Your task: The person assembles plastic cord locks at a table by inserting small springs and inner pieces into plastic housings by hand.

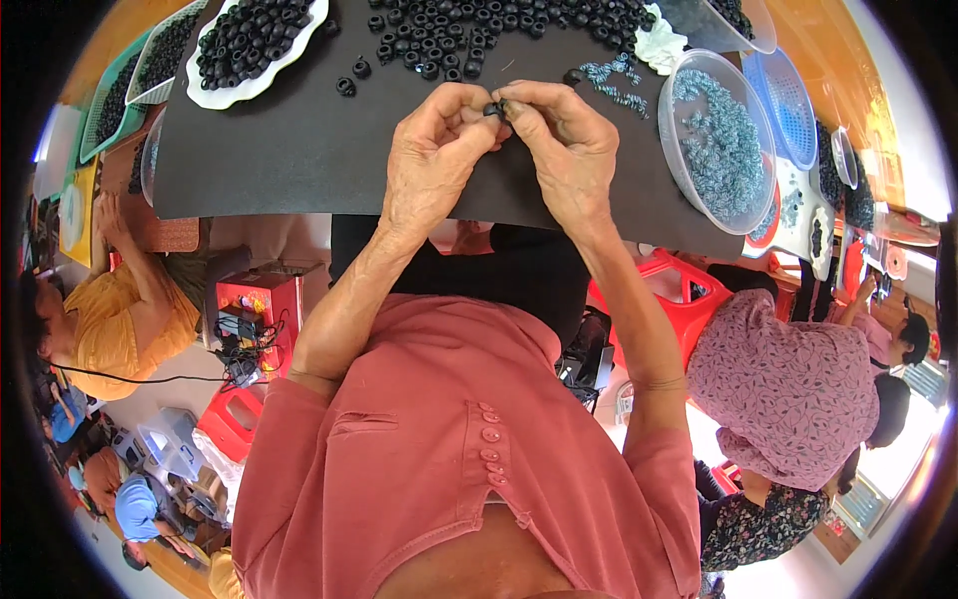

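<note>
Over the near half of a dark tabletop (pixel 289 150), my two hands meet fingertip to fingertip. My left hand (pixel 436 145) pinches a small black round part (pixel 492 109). Against the same part press the thumb and forefinger of my right hand (pixel 567 145); whether a smaller piece sits between them is hidden. Right of my hands lies a loose cluster of small bluish coil springs (pixel 617 75). A pile of black hollow round parts (pixel 454 35) spreads beyond my fingers, with two stray ones (pixel 346 86) to the left.
A white scalloped dish (pixel 215 97) of black parts stands at the far left. On the right are a clear tub (pixel 671 150) heaped with springs, a crumpled white cloth (pixel 659 42) and a blue basket (pixel 788 110). Other people sit at both sides, near a red stool (pixel 667 299).
</note>
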